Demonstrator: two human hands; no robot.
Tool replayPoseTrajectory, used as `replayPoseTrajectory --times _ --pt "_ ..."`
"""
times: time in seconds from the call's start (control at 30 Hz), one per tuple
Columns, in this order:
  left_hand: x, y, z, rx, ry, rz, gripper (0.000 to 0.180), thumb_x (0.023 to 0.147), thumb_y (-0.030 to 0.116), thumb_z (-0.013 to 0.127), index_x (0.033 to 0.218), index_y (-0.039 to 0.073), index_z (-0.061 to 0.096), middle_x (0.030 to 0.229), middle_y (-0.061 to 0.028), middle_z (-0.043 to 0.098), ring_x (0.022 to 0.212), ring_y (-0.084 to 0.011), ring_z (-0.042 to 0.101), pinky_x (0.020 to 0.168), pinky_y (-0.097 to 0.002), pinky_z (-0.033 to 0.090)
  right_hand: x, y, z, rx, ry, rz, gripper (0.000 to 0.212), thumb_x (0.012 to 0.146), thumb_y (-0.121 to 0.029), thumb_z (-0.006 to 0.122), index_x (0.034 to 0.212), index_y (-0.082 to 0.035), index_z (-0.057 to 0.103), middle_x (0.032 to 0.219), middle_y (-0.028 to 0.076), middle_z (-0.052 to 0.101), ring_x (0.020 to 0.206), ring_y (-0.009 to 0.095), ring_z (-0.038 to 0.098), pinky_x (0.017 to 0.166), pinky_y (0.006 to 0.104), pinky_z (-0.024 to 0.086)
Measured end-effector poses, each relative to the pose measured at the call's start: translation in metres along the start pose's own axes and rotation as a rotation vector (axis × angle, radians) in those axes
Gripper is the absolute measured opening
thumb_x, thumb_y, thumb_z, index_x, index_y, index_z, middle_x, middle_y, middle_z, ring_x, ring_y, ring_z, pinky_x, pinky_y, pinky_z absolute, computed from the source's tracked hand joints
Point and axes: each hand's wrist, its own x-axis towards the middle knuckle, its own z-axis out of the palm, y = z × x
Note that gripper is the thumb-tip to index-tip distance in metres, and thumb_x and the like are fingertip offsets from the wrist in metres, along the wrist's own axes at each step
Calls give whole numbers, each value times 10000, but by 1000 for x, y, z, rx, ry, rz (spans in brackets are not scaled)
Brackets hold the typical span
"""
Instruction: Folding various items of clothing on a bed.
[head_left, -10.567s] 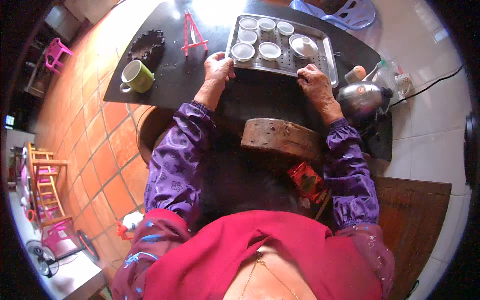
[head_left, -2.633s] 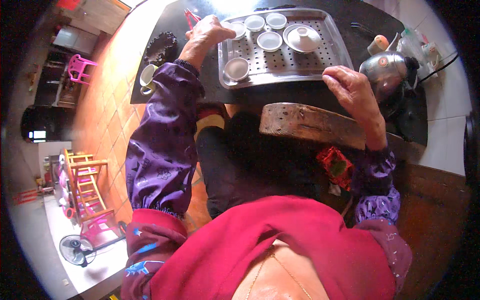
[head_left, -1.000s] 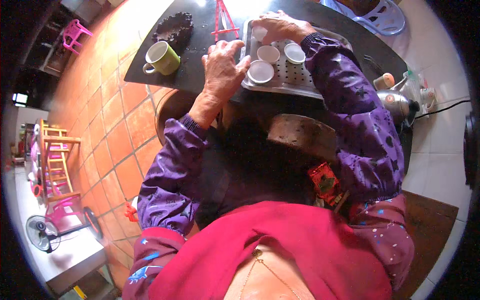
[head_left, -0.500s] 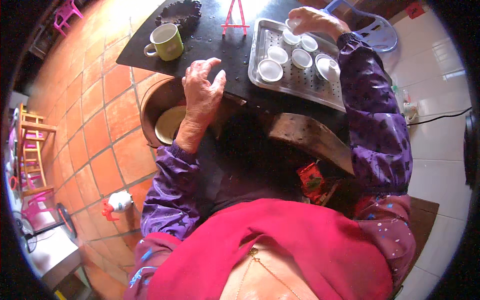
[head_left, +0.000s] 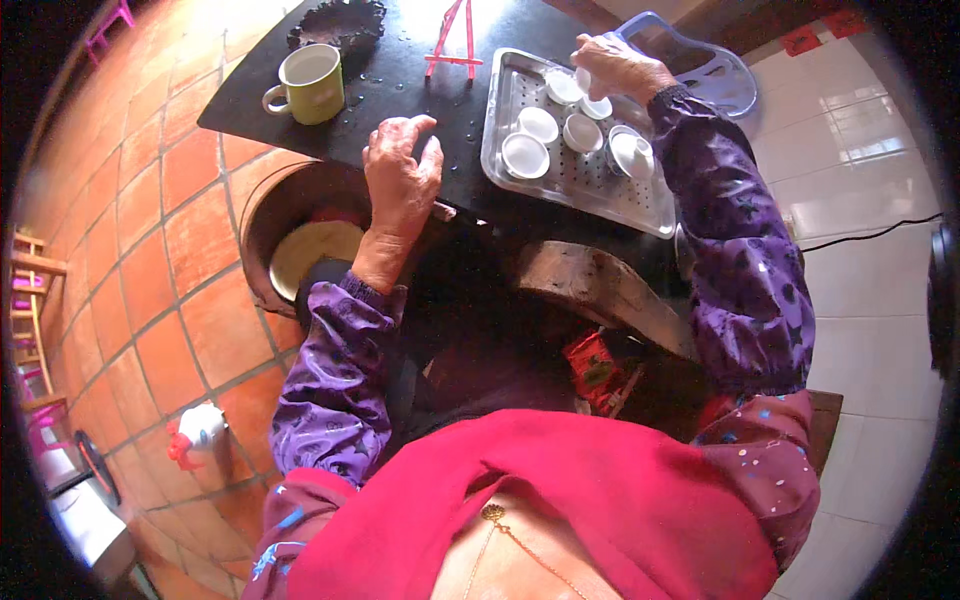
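My right hand [head_left: 622,70] is over the far part of a clear perforated tray [head_left: 655,214]. Its fingers pinch a small white cup [head_left: 583,78], partly hidden beneath them. Several more small white cups stand in the tray, among them one at the near left [head_left: 525,157] and one in the middle [head_left: 582,134]. Toward the tray's right side, a white piece [head_left: 632,157] sits tilted on another cup. My left hand [head_left: 400,180] hovers at the table's near edge, thumb and fingers apart, holding nothing.
On the dark wet table [head_left: 420,105] stand a green mug [head_left: 313,86], a dark ruffled dish [head_left: 337,22] and a small red easel [head_left: 455,50]. Below are a brown bucket [head_left: 262,215] and a wooden block [head_left: 600,285]. A blue plastic stool [head_left: 715,80] is beyond the tray.
The view has shifted, so the table appears further left. My right hand has brought its cup slightly nearer, down toward the other cups. My left hand keeps its pose by the table edge.
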Motion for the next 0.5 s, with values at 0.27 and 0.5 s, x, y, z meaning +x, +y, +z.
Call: replayPoseTrajectory --times 0.27,0.5 --pt "-7 -18 10 -103 155 63 197 679 21 588 871 65 592 883 -103 568 868 -273 535 775 -377 407 26 -18 4 324 240 -28 468 633 -173 698 1064 -68 547 998 161 517 965 309 517 820 378 430" --pt "-7 -18 10 -160 169 39 201 675 0 579 867 58 592 857 -109 568 851 -273 541 776 -367 415 46 -44 30 600 159 -62 529 682 -298 679 1141 -102 506 1124 141 518 1007 291 515 867 369 421"
